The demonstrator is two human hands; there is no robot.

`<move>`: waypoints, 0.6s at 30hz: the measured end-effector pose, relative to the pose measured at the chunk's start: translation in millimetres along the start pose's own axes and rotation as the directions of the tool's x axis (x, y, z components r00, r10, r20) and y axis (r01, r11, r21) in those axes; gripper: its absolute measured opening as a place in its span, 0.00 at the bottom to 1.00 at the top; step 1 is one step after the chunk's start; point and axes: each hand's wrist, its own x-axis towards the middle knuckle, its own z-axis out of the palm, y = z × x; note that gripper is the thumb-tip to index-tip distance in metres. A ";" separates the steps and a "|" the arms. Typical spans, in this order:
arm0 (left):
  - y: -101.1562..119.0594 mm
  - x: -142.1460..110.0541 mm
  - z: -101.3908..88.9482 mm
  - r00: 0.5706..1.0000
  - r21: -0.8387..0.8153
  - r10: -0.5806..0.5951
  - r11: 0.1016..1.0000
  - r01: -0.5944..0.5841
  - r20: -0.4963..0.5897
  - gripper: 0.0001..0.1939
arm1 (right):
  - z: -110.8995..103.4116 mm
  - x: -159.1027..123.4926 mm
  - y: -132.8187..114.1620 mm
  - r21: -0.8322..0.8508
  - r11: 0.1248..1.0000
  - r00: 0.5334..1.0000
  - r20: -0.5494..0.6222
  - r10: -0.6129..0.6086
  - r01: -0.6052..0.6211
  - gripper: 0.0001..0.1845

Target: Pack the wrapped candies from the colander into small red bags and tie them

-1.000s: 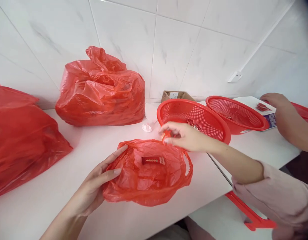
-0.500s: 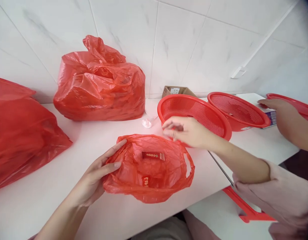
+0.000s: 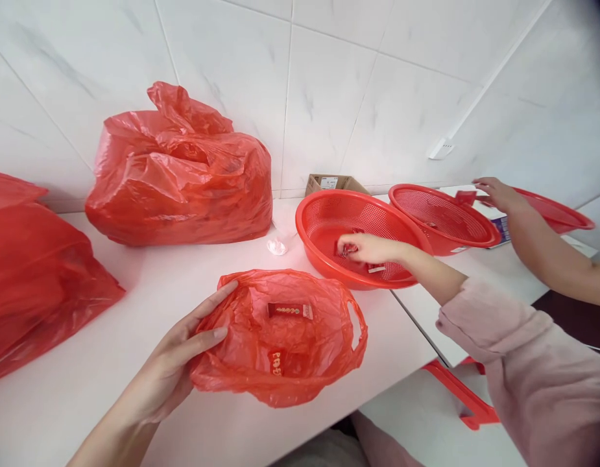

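Two red packets lie inside the red plastic carrier bag, which sits open near the front edge of the white worktop. The person's left hand is spread open against the bag's near rim, with the thumb resting on the plastic. The right hand, in a pink sleeve, reaches into a red mesh basket near the worktop's back edge. Its fingertips are closed on a small red packet, and another packet lies just beside them.

A second red basket sits just to the right. Along the back edge stand a cardboard box and a full red bag; another full bag lies at the left end. At the far right, a co-worker's hand is near a third red basket, with a red packet just beside its fingers.
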 end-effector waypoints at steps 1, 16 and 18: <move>0.1 0.1 -0.6 1.000 0.013 0.000 1.000 0.000 0.000 0.36 | -7.7 -4.6 -2.7 0.127 0.991 0.999 0.003 -0.038 0.037 0.15; 1.2 -3.0 6.8 0.996 0.001 -0.012 1.000 0.012 -0.083 0.38 | 7.6 -40.3 -59.3 0.490 0.844 0.973 -0.170 -0.154 0.219 0.19; 1.2 -4.0 7.2 0.997 0.006 0.003 1.000 -0.002 -0.083 0.37 | -7.5 -18.4 -26.9 0.248 0.968 0.957 -0.275 0.095 -0.025 0.17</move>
